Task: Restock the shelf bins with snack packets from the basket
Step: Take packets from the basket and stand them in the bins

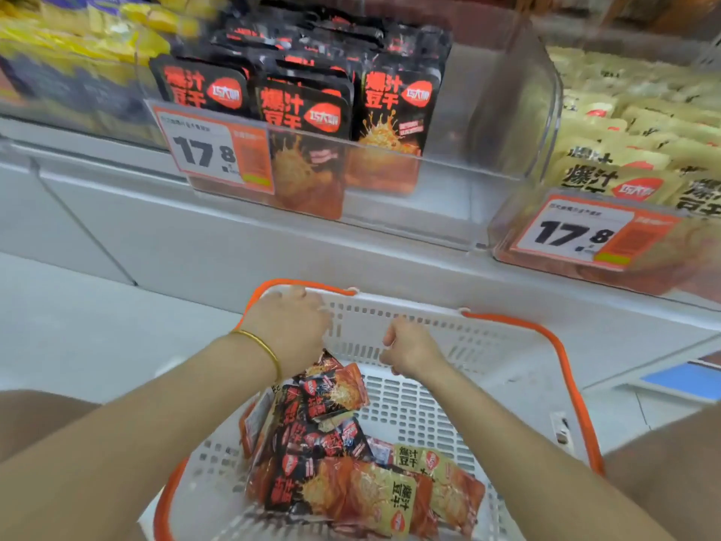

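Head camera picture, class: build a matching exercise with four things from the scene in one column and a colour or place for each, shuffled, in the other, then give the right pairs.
Things:
1. basket
2. black packets
3. beige packets
4. bracelet

Descriptions:
A. in the clear bin at the right of the shelf
B. gold, on the left wrist
C. white with orange handles, below the shelf
D. standing upright in the middle clear bin, behind a price tag

Pairs: 1-C, 2-D, 3-A, 4-B
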The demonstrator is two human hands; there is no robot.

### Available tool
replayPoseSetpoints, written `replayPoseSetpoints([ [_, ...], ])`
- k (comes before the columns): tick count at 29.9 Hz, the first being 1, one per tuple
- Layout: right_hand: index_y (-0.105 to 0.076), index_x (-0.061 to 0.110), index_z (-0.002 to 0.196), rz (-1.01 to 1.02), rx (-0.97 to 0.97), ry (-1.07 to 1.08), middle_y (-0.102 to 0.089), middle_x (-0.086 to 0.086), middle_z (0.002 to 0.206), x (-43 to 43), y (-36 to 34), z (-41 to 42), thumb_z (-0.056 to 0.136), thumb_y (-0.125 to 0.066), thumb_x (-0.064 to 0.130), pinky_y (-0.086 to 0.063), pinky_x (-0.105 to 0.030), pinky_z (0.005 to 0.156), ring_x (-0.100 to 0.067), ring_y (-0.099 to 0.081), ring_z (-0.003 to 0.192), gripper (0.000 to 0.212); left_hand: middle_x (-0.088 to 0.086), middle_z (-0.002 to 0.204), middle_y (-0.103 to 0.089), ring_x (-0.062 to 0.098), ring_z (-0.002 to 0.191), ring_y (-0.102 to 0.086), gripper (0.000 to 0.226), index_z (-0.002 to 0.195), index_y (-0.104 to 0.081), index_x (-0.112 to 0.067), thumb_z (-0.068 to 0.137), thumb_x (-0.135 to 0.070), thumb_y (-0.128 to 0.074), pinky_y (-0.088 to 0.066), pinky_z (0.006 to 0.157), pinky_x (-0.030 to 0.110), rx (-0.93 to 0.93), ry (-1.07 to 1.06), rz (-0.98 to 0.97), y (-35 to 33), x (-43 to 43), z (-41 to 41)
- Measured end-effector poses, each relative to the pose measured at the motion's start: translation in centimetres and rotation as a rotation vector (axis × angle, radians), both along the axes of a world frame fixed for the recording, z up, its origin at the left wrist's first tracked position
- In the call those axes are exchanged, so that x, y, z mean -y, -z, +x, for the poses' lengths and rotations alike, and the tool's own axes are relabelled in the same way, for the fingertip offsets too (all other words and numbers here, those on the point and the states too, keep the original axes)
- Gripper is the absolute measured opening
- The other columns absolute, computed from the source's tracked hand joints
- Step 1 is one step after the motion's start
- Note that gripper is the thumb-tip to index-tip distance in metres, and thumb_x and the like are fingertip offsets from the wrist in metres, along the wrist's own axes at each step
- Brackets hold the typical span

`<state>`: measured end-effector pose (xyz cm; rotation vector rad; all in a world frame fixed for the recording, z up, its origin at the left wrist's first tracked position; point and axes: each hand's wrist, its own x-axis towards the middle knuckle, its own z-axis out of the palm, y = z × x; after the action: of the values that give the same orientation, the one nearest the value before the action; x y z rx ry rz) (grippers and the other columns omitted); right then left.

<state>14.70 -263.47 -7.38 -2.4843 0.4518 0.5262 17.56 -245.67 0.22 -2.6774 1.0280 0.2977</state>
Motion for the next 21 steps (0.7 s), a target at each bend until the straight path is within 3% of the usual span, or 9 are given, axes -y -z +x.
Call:
replayPoseSetpoints([
  [2, -0.050, 0.011, 0.095, -0.020, -0.099, -0.041, -0.060, -0.012, 0.106, 0.2, 4.6, -0.3, 0.088, -0.061, 0.012, -0.050, -0.038, 0.080, -0.030, -0.060, 0.095, 0.013, 0.003, 0.133, -0.045, 0.025, 0.125, -0.037, 0.037, 0.130, -0.047, -0.020, 0.098, -0.035, -0.036, -0.040, 0.099, 0.038, -0.091, -0.027, 0.190, 0.3, -0.3, 0.1],
  [5, -0.045, 0.009, 0.126, 0.007, -0.149, -0.068, -0.055, -0.013, 0.124, -1.0, 10.0, 0.3, 0.090, -0.061, 0.016, -0.049, -0.038, 0.088, -0.029, -0.056, 0.110, 0.040, 0.004, 0.130, -0.047, 0.024, 0.124, -0.039, 0.039, 0.130, -0.045, -0.020, 0.099, -0.040, -0.034, -0.039, 0.097, 0.038, -0.165, -0.077, 0.284, 0.6, -0.9, 0.7],
  [8, -0.037, 0.006, 0.134, 0.091, -0.236, 0.041, -0.056, -0.014, 0.118, -2.7, 14.0, 0.6, 0.087, -0.067, 0.023, -0.052, -0.038, 0.083, -0.029, -0.058, 0.103, 0.058, 0.004, 0.127, -0.048, 0.024, 0.122, -0.040, 0.036, 0.126, -0.045, -0.020, 0.100, -0.039, -0.031, -0.041, 0.096, 0.037, -0.179, -0.080, 0.329, 1.0, -1.1, 1.3],
  [11, -0.032, 0.003, 0.135, 0.163, -0.333, 0.241, -0.058, -0.010, 0.101, -4.2, 17.1, 0.1, 0.086, -0.067, 0.035, -0.049, -0.032, 0.066, -0.024, -0.061, 0.086, 0.068, 0.005, 0.128, -0.047, 0.025, 0.124, -0.038, 0.038, 0.128, -0.044, -0.019, 0.100, -0.041, -0.030, -0.039, 0.097, 0.038, -0.226, -0.085, 0.350, 1.1, -0.7, 1.5],
  [13, -0.031, 0.003, 0.137, 0.118, -0.340, 0.305, -0.061, -0.014, 0.115, -5.0, 18.9, -0.4, 0.085, -0.066, 0.042, -0.052, -0.037, 0.078, -0.028, -0.062, 0.100, 0.074, 0.005, 0.129, -0.046, 0.025, 0.125, -0.037, 0.040, 0.129, -0.043, -0.019, 0.099, -0.042, -0.030, -0.039, 0.098, 0.039, -0.250, -0.089, 0.340, 1.0, -0.3, 1.6],
  [15, -0.042, 0.004, 0.128, 0.114, -0.351, 0.373, -0.064, -0.013, 0.111, -5.4, 20.1, -0.9, 0.081, -0.072, 0.039, -0.054, -0.039, 0.080, -0.028, -0.064, 0.098, 0.066, 0.004, 0.128, -0.047, 0.024, 0.124, -0.037, 0.039, 0.129, -0.044, -0.020, 0.099, -0.041, -0.031, -0.041, 0.098, 0.039, -0.262, -0.088, 0.329, 0.9, 0.0, 1.7],
  [18, -0.053, 0.007, 0.113, 0.204, -0.360, 0.492, -0.065, -0.013, 0.104, -5.6, 20.6, -0.7, 0.075, -0.076, 0.037, -0.048, -0.027, 0.055, -0.026, -0.065, 0.084, 0.054, 0.004, 0.126, -0.048, 0.024, 0.122, -0.038, 0.039, 0.129, -0.044, -0.020, 0.099, -0.042, -0.031, -0.042, 0.097, 0.039, -0.266, -0.087, 0.313, 1.1, 0.2, 1.7],
  [19, -0.055, 0.005, 0.111, 0.222, -0.354, 0.519, -0.065, -0.014, 0.104, -5.6, 20.6, -0.6, 0.075, -0.076, 0.037, -0.044, -0.026, 0.051, -0.026, -0.066, 0.083, 0.053, 0.004, 0.126, -0.048, 0.024, 0.121, -0.038, 0.039, 0.129, -0.043, -0.020, 0.099, -0.042, -0.030, -0.042, 0.097, 0.038, -0.268, -0.086, 0.307, 1.1, 0.3, 1.7],
  [21, -0.052, 0.006, 0.091, 0.252, -0.359, 0.534, -0.063, -0.010, 0.087, -5.8, 20.1, -0.2, 0.078, -0.076, 0.032, -0.039, -0.025, 0.048, -0.022, -0.062, 0.072, 0.038, 0.004, 0.125, -0.048, 0.024, 0.120, -0.039, 0.039, 0.129, -0.043, -0.020, 0.099, -0.041, -0.030, -0.042, 0.097, 0.038, -0.284, -0.092, 0.300, 1.1, 0.4, 1.6],
])
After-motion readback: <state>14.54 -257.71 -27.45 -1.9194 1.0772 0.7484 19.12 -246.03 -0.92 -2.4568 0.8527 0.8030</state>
